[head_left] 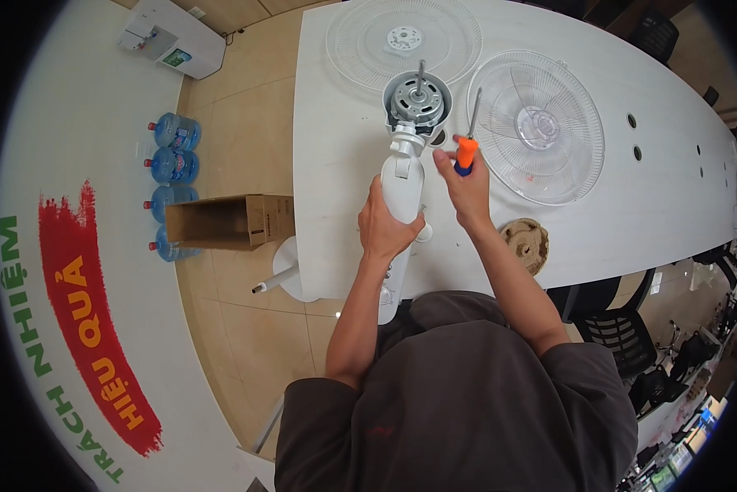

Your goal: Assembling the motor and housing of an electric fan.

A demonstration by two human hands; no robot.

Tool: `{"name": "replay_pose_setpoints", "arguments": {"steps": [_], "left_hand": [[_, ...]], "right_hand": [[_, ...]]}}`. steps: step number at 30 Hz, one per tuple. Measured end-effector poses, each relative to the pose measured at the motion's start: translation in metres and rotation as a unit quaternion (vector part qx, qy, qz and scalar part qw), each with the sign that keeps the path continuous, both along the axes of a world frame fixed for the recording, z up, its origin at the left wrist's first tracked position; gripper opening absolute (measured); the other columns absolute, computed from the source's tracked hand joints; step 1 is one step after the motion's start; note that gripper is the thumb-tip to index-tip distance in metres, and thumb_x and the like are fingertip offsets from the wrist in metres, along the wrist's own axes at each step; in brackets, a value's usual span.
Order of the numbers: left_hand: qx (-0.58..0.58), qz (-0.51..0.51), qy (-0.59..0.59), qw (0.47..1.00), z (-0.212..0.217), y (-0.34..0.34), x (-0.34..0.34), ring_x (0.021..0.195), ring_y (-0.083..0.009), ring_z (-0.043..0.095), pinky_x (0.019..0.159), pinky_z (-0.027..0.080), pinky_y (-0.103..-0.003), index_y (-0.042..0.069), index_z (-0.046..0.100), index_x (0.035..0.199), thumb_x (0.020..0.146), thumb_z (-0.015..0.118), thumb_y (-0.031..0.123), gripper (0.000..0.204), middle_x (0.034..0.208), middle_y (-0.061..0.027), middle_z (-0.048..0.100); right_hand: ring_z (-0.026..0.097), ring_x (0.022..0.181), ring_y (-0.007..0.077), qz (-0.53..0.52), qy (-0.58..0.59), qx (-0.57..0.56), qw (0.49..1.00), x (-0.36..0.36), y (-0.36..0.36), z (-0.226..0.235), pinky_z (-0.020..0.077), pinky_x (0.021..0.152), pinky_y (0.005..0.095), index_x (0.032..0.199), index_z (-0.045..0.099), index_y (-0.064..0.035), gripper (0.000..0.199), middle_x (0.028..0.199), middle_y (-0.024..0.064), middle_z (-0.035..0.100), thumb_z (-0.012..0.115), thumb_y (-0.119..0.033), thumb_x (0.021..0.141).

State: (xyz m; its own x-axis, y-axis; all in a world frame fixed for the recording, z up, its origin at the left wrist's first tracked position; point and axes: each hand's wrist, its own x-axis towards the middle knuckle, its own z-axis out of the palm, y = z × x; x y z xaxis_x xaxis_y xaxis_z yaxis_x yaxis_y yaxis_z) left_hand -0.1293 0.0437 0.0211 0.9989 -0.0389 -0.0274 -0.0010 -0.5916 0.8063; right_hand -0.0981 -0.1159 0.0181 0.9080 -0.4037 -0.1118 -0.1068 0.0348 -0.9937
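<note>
A white fan body with its bare motor and upright shaft lies along the table in front of me. My left hand is wrapped round its neck below the motor. In my right hand is a screwdriver with an orange and blue handle, its metal shank pointing away from me. The screwdriver is to the right of the motor and apart from it. Beyond the motor lies a round wire fan guard. Another guard with clear fan blades rests right of my right hand.
A brown moulded pulp piece sits by the table's near edge. Left of the white table stand an open cardboard box, a round white base with a pole, several water bottles and a water dispenser. Black chairs are at the right.
</note>
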Motion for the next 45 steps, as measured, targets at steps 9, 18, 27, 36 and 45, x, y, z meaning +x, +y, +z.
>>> {"name": "replay_pose_setpoints", "arguments": {"steps": [9, 18, 27, 36, 45], "left_hand": [[0.164, -0.011, 0.069, 0.984, -0.01, 0.002, -0.018, 0.096, -0.0414, 0.066, 0.079, 0.056, -0.049, 0.005, 0.038, 0.14, 0.064, 0.08, 0.02, 0.088, 0.117, -0.0209, 0.062], [0.235, -0.027, 0.036, 0.971, -0.046, 0.013, -0.035, 0.089, -0.0371, 0.064, 0.074, 0.056, -0.045, 0.005, 0.038, 0.14, 0.066, 0.083, 0.017, 0.088, 0.117, -0.018, 0.06], [0.364, -0.041, -0.013, 0.93, -0.074, 0.02, -0.056, 0.088, -0.0298, 0.061, 0.076, 0.054, -0.039, 0.006, 0.042, 0.142, 0.064, 0.086, 0.017, 0.09, 0.121, -0.0135, 0.057], [0.425, -0.044, -0.074, 0.901, -0.09, 0.016, -0.067, 0.083, -0.0269, 0.057, 0.075, 0.051, -0.039, 0.005, 0.051, 0.135, 0.08, 0.065, 0.008, 0.057, 0.119, -0.0108, 0.058], [0.43, -0.03, -0.11, 0.895, -0.111, 0.018, -0.075, 0.085, -0.0275, 0.056, 0.077, 0.052, -0.041, 0.009, 0.055, 0.133, 0.077, 0.069, 0.011, 0.059, 0.119, -0.0084, 0.058]], "right_hand": [[0.06, 0.071, 0.0094, -0.024, -0.039, -0.043, 0.998, 0.084, -0.001, 0.0, 0.0491, 0.059, 0.0248, 0.11, 0.057, 0.0009, 0.041, 0.084, 0.0036, 0.063, 0.079, -0.025, 0.087], [0.065, 0.061, 0.0191, -0.049, 0.081, 0.104, 0.99, 0.08, -0.022, -0.036, 0.0495, 0.052, 0.0308, 0.093, 0.045, -0.0065, 0.026, 0.078, 0.0085, 0.061, 0.07, -0.011, 0.091], [0.058, 0.06, 0.0218, -0.048, 0.07, 0.255, 0.963, 0.043, -0.045, -0.096, 0.0451, 0.053, 0.0338, 0.087, 0.041, -0.0113, 0.03, 0.072, 0.0067, 0.055, 0.07, -0.005, 0.09], [0.056, 0.065, 0.0247, -0.073, 0.102, 0.347, 0.929, 0.015, -0.065, -0.128, 0.0426, 0.057, 0.0348, 0.082, 0.04, -0.0118, 0.03, 0.074, 0.0082, 0.053, 0.067, -0.003, 0.091], [0.053, 0.064, 0.0233, -0.106, 0.131, 0.385, 0.908, 0.001, -0.064, -0.135, 0.0419, 0.058, 0.0342, 0.079, 0.041, -0.0118, 0.029, 0.073, 0.0073, 0.051, 0.065, -0.002, 0.091]]}}
